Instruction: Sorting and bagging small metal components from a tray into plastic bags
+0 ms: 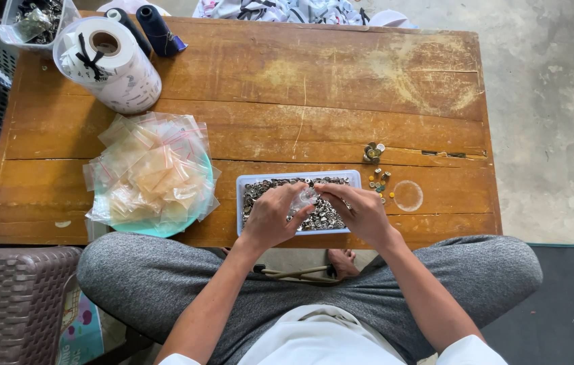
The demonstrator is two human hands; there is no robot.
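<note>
My left hand [272,217] and my right hand [361,211] meet over a shallow pale blue tray [245,180] filled with several small metal snap pieces. Between the fingers of both hands is a small clear plastic bag [304,199], held just above the tray. A few loose metal and coloured pieces [378,181] lie on the wooden table [314,94] to the right of the tray, with a small stack of metal pieces [372,153] behind them.
A heap of clear zip bags [152,169] lies on a teal plate to the left. A white paper roll [108,64], dark thread spools [155,30] and a clear box of metal parts [33,20] stand at the back left. A brown woven basket [10,301] is beside my knee.
</note>
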